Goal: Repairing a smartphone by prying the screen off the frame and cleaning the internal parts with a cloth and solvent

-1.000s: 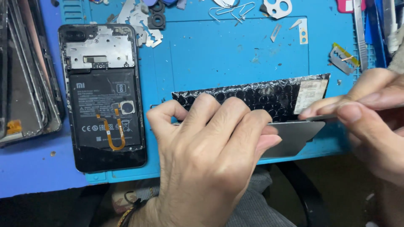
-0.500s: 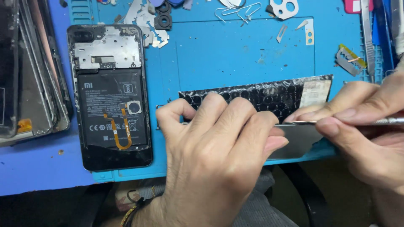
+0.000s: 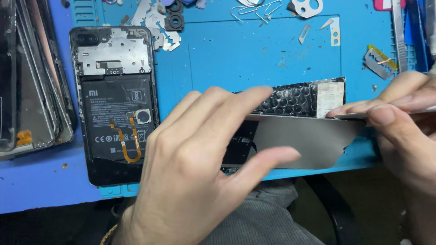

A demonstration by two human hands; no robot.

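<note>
Not much room here. The grey panel [image 3: 299,140] I'm working on sits right at the front edge of the blue mat [image 3: 254,54], and part of it hangs out past that edge over my lap. Behind it the middle of the mat is bare blue, so that's the only open stretch for moving.

My left hand [image 3: 200,168] is spread over the left half of the panel, fingers fanned out flat and pressing on it, thumb lying across its lower edge. So it's a loose hold-down, not a fist. My right hand [image 3: 404,127] is at the panel's right end, thumb and forefinger pinched tight on a thin metal tool [image 3: 427,110] whose tip meets the panel's top right edge. The panel's lower right corner is broken off. Right behind the panel, touching it, is a black bubbly strip [image 3: 290,100] with a white label [image 3: 330,97] at its end.

Left of my hand, just beside it, lies an opened phone [image 3: 116,104] with the back off, battery and an orange flex cable [image 3: 122,138] showing. Further left there's a stack of old screens [image 3: 32,90] leaning together. No trays as such; loose bits sit along the far edge: metal shields [image 3: 154,22], paper clips [image 3: 254,9], a razor blade [image 3: 379,61].
</note>
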